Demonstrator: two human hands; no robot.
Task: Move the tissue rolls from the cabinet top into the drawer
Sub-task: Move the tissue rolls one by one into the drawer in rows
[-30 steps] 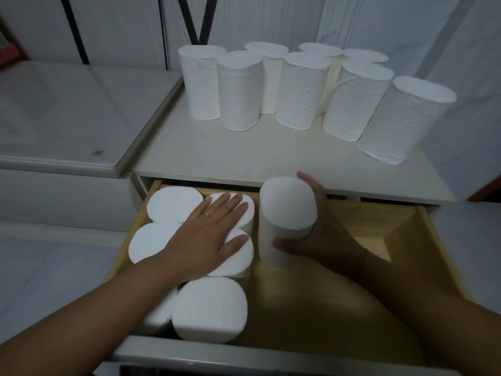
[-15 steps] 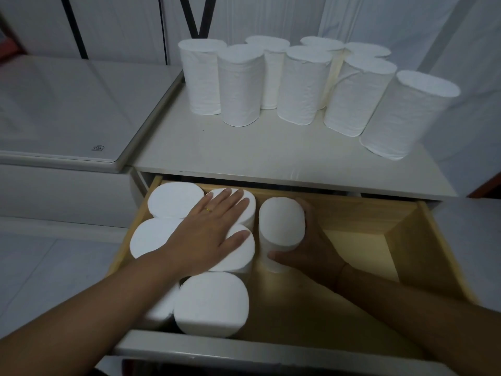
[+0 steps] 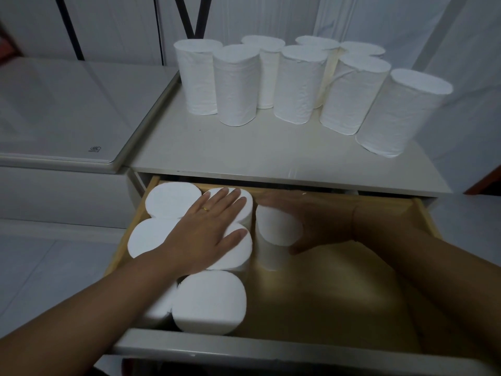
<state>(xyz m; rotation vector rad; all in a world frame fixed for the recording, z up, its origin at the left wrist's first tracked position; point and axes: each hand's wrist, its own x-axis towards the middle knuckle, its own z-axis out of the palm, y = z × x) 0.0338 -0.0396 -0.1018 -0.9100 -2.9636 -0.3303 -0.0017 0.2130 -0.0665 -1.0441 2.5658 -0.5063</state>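
Head view: the right hand (image 3: 320, 223) has its fingers wrapped round a tissue roll (image 3: 276, 234) standing on the drawer (image 3: 311, 283) floor, just beside the packed rolls (image 3: 208, 299) along the drawer's left side. The left hand (image 3: 208, 229) lies flat and open on top of those, gripping nothing. To seat the roll well, slide it snug against its neighbours toward the drawer's back edge, keep it upright, and let go only once it stands firm. Eight more rolls (image 3: 235, 85) wait along the cabinet top's (image 3: 230, 156) back edge.
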